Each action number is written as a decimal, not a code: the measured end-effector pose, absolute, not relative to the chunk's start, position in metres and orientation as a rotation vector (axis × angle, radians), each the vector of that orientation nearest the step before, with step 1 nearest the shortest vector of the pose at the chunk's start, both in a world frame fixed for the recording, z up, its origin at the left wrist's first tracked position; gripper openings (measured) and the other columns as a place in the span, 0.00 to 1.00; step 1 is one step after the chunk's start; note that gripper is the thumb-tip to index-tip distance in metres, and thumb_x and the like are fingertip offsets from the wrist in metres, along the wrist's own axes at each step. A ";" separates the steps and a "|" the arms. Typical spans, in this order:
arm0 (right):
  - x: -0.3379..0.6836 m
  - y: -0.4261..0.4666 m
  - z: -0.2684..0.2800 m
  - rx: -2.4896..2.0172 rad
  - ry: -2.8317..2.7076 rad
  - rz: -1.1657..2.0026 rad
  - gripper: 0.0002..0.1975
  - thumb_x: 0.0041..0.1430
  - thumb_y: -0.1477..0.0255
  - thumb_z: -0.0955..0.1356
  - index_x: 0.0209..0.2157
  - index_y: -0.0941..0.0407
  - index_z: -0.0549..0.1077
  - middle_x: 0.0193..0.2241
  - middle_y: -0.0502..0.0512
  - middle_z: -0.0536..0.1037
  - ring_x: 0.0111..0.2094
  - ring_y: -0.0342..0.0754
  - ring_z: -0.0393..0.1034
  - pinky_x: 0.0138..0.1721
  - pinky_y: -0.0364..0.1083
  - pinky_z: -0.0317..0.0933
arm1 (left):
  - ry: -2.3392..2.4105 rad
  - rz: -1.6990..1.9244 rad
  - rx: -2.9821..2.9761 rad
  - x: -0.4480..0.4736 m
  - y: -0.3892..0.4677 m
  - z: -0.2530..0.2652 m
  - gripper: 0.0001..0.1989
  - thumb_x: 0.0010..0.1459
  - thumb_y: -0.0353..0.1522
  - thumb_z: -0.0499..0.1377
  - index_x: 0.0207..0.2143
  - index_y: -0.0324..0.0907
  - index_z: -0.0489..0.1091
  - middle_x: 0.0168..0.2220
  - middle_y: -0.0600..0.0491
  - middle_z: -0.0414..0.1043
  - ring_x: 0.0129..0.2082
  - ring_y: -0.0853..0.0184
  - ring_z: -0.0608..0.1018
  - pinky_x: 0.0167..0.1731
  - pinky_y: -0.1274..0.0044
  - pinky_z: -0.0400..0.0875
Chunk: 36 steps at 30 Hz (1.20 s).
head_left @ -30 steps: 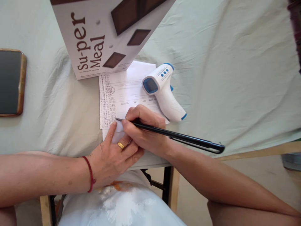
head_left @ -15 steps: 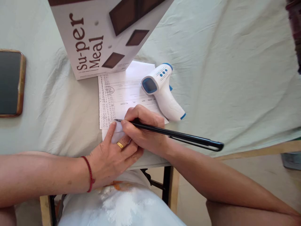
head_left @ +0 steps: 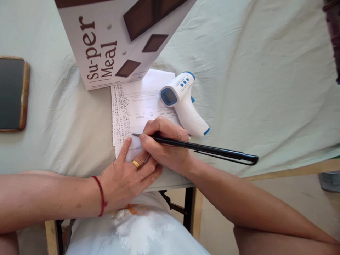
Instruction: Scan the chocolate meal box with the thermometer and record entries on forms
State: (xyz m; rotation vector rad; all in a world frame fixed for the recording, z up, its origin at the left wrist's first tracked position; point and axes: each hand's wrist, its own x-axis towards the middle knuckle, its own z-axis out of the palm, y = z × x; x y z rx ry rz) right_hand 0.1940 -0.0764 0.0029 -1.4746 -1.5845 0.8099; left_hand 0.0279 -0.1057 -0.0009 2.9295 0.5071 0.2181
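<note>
A black pen [head_left: 207,148] is pinched in my right hand [head_left: 166,143], its tip at the paper and its capped-clip end pointing right. Under it lies a white sheet [head_left: 146,106] with printed lines and dense handwriting along its left side, one spot circled. My left hand [head_left: 130,173], wearing a gold ring and a red cord bracelet, lies flat with fingers spread over the sheet's near edge. Its index fingertip is close to the pen tip, and its other fingers meet the right hand. A white and blue infrared thermometer [head_left: 183,102] rests partly on the sheet's right side.
A white and brown "Su-per Meal" box [head_left: 106,56] stands over the far end of the sheet. At the far left lies a phone [head_left: 12,94] in a wood-look case. A pale cloth [head_left: 255,88] covers the table, whose wooden edge [head_left: 292,169] shows at lower right.
My right hand and the pen have shifted slightly to the right, the pen tip moving a little right and away from me. My left hand and the other things have stayed put.
</note>
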 end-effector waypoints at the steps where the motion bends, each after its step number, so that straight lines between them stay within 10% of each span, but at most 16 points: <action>1: 0.194 -0.077 0.003 -1.483 -1.593 0.806 0.12 0.51 0.76 0.66 0.21 0.51 0.59 0.16 0.44 0.62 0.19 0.42 0.57 0.23 0.45 0.55 | 0.506 0.221 2.934 0.028 -0.106 -0.001 0.24 0.66 0.32 0.54 0.63 0.40 0.67 0.62 0.43 0.69 0.69 0.45 0.62 0.63 0.43 0.61; 20: 0.199 -0.074 0.002 -1.452 -1.635 0.671 0.12 0.56 0.73 0.67 0.22 0.51 0.61 0.18 0.45 0.64 0.19 0.42 0.58 0.21 0.45 0.58 | 0.486 0.156 2.967 0.027 -0.104 0.003 0.25 0.67 0.34 0.53 0.65 0.40 0.65 0.66 0.41 0.65 0.69 0.46 0.61 0.62 0.44 0.62; 31: 0.237 -0.051 -0.003 -1.447 -2.093 0.144 0.13 0.66 0.75 0.63 0.47 0.50 0.76 0.37 0.56 0.77 0.39 0.51 0.75 0.42 0.52 0.72 | 0.461 0.114 3.036 0.027 -0.103 0.011 0.30 0.65 0.48 0.58 0.63 0.40 0.67 0.66 0.38 0.64 0.67 0.45 0.64 0.58 0.49 0.66; 36: 0.238 -0.050 0.001 -1.511 -2.251 0.281 0.18 0.67 0.77 0.60 0.48 0.48 0.76 0.43 0.59 0.77 0.45 0.56 0.75 0.47 0.56 0.70 | 0.290 0.620 2.739 0.024 -0.086 0.037 0.22 0.67 0.47 0.56 0.31 0.38 0.75 0.32 0.44 0.77 0.29 0.62 0.78 0.26 0.70 0.73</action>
